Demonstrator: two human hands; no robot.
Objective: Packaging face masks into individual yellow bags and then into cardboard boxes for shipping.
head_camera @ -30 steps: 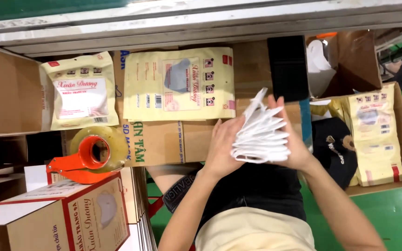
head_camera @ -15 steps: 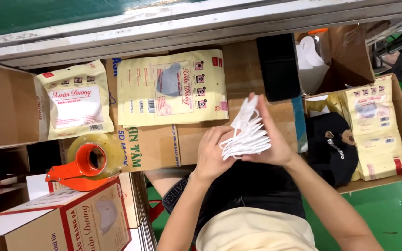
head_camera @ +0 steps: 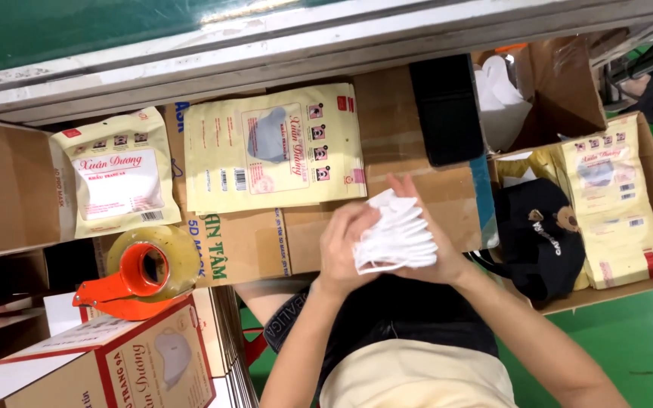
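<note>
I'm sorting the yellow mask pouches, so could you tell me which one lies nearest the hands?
The large flat pouch lying on the cardboard box, just above the left hand. The smaller pouch sits far left; the others stand in the right-hand carton.

I observe a stack of white face masks (head_camera: pixel 396 236), folded flat and fanned slightly at the upper edge, with thin ear loops trailing at the lower left. It sits tilted above the cardboard work surface (head_camera: pixel 417 189), pressed between both palms.
</note>
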